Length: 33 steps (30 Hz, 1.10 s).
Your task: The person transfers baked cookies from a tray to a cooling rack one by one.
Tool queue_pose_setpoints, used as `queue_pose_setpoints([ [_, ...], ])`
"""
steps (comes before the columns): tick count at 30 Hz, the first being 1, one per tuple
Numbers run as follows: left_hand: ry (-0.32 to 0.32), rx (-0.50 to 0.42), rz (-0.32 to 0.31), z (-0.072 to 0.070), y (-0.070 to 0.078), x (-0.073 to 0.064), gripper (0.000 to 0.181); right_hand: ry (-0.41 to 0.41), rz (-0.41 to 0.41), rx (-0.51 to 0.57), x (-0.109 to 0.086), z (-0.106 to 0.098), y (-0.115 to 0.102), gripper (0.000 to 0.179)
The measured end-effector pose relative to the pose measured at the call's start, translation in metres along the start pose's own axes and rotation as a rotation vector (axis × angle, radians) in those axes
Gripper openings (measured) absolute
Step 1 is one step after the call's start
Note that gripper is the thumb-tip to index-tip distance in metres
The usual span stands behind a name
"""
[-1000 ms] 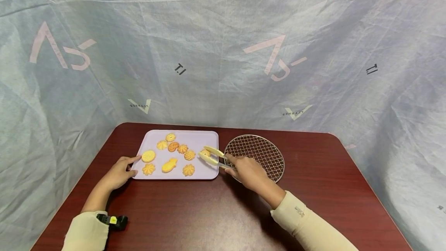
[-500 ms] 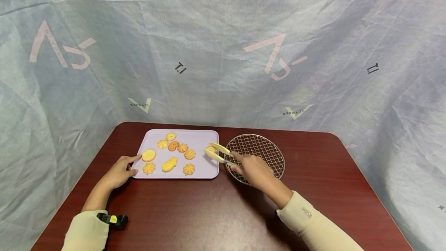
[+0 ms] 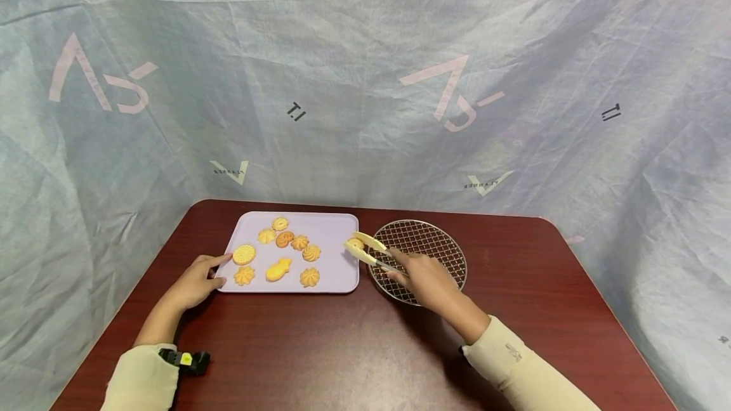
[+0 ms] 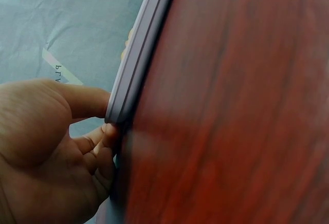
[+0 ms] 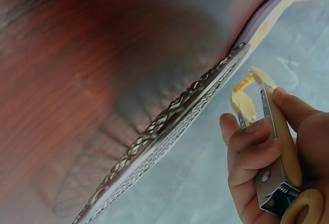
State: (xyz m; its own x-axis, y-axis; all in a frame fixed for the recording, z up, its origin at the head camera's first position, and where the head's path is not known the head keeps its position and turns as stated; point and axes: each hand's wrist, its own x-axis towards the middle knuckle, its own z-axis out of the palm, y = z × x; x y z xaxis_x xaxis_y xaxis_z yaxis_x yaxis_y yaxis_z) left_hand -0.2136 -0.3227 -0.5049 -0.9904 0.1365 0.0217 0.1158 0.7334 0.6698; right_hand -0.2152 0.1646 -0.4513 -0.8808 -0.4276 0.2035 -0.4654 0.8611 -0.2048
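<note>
My right hand (image 3: 431, 281) grips a pair of tongs (image 3: 374, 247) with cream tips and a metal body. Pinched between the tips is a round golden cookie (image 5: 243, 83), held over the tray's right edge beside the rack. Along the left rim of the lilac tray (image 3: 334, 227), my left hand (image 3: 197, 281) holds its near corner, thumb and fingers at the edge in the left wrist view. Several cookies lie on the tray, among them a fish-shaped one (image 3: 278, 269), a round textured one (image 3: 243, 254) and a browner one (image 3: 284, 239).
A round wire rack (image 3: 440, 243) sits right of the tray, partly under my right hand. Both stand on a dark red wooden table (image 3: 320, 347). Grey printed cloth (image 3: 365, 81) hangs behind the table and at its sides.
My right hand has moved rightward with the tongs and the pinched cookie, from over the tray to its right edge. The left hand stays at the tray corner.
</note>
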Motion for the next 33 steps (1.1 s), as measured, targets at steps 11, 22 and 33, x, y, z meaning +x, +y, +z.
queue_pose_setpoints([
  [11,-0.004,0.000,0.003,-0.001,0.001,0.000,0.055,-0.004,0.016,0.004,-0.006,-0.004,0.013,0.058],
  [22,-0.002,0.003,-0.002,-0.001,0.003,-0.001,0.055,-0.002,0.051,-0.015,-0.013,-0.008,0.024,0.057],
  [33,-0.002,-0.001,-0.004,0.000,0.001,0.000,0.055,-0.005,0.088,-0.012,-0.021,-0.008,0.039,0.053],
])
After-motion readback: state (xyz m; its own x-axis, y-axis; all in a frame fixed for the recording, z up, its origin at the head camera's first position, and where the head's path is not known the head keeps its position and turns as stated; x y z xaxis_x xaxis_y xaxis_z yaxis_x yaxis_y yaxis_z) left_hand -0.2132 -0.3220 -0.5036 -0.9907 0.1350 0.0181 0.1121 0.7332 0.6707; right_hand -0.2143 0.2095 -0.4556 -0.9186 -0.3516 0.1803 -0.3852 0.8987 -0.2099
